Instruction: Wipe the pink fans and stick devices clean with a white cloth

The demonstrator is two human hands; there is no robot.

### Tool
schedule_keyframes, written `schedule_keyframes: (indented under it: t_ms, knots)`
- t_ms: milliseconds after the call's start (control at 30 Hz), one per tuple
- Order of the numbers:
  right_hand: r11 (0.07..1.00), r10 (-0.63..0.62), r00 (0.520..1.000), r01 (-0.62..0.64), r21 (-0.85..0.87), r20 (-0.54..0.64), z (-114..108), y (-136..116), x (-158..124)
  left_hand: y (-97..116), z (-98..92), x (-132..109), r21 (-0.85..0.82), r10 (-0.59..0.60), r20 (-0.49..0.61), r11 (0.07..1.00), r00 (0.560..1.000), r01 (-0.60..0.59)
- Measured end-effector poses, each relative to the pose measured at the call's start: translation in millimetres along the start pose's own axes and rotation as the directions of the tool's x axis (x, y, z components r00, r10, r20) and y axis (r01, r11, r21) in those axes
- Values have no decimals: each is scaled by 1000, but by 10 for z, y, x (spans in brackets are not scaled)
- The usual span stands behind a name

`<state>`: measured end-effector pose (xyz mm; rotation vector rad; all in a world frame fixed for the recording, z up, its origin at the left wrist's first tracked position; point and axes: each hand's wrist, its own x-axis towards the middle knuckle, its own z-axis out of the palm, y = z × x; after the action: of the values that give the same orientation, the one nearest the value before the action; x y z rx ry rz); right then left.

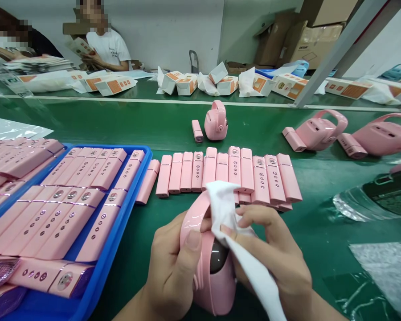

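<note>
My left hand [169,263] is closed round the handle side of a small pink speaker [217,290] with a dark glossy oval on its front. In my right hand [280,254] a white cloth [259,272] is pinched, pressed against the speaker's handle and hanging down past its body. Just beyond the hands lies a row of pink microphones [175,174], some with buttons facing up, a few stacked. To the left, a blue tray [102,272] holds many similar pink microphones [62,223].
Another pink speaker [215,122] stands on the green conveyor with a microphone [197,131] beside it. More speakers [321,131] sit at right, near a clear round container [374,196] and bubble wrap [387,272]. White-orange boxes [115,84] line the back. Two people [108,49] sit opposite.
</note>
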<state>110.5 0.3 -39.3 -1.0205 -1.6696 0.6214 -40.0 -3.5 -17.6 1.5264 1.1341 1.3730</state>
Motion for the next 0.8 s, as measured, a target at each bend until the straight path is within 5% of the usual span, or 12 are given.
schedule_keyframes:
  t_ms: [467,667,800]
  knots:
    - [999,34,998,-32,-35,48,-54,12,-26,-32,-12,-12,4,19,25,1000,1000,-19]
    - [998,-51,998,52,-33,23,-38,-25,36,-19,-8,-6,43,29,20,999,999,-29]
    - [999,35,999,-36,37,30,-18,-43,25,-17,-6,-16,9,13,-3,1000,1000,-13]
